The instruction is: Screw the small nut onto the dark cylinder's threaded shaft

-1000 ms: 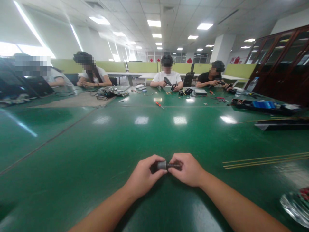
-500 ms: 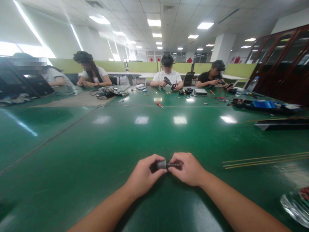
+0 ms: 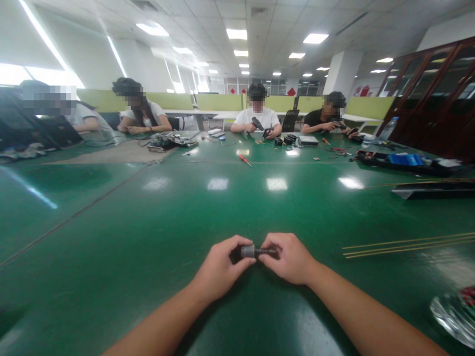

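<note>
A small grey metal cylinder (image 3: 248, 251) lies sideways between the thumb and fingers of my left hand (image 3: 218, 264). From its right end runs a thin dark ridged shaft (image 3: 261, 251), and my right hand (image 3: 291, 259) pinches the far part of it. Cylinder and shaft line up end to end; whether they are one piece I cannot tell. Both hands are just over the green tabletop (image 3: 230, 207), near its front, with the fingertips close together. My right fingers partly hide the shaft's tip.
Thin yellowish rods (image 3: 404, 245) lie to the right, near a glass dish (image 3: 451, 316). Farther back are a black channel-shaped piece (image 3: 426, 190) and a red screwdriver (image 3: 245, 160). Across the table, people sit among tools and parts; one person (image 3: 256, 118) holds a power drill.
The cylinder has shifted very slightly left, and a little more of the shaft shows between my hands. Both grips look the same.
</note>
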{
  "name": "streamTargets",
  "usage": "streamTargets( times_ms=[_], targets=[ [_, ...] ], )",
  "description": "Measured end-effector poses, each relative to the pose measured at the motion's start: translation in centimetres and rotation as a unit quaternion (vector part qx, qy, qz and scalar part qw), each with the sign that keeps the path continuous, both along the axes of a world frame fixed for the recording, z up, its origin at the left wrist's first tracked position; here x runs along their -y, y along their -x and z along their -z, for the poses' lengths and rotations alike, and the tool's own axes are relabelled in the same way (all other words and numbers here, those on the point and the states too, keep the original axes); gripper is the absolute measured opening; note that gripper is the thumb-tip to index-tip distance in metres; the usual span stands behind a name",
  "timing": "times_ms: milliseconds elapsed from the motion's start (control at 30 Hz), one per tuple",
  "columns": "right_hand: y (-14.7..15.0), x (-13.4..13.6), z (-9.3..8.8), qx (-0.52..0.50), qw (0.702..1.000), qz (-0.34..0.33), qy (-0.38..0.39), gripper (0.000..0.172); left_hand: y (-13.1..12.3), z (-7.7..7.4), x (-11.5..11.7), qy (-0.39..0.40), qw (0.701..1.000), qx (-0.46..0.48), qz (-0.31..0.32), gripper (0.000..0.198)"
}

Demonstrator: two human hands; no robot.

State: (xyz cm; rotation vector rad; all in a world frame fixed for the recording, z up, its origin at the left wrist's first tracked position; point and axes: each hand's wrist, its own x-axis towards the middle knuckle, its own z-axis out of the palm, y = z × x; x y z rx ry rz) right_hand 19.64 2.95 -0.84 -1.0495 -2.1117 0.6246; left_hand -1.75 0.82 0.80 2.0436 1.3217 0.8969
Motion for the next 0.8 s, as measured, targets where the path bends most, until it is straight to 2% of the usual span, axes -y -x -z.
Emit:
streamTargets(
  times_ms=[800],
  targets=[
    [-0.03, 0.0, -0.28, 0.003, 1.0, 0.017, -0.001, 0.007, 0.07, -0.1, -0.02, -0.009, 1.0, 0.001, -0.007, 0.021]
  ],
)
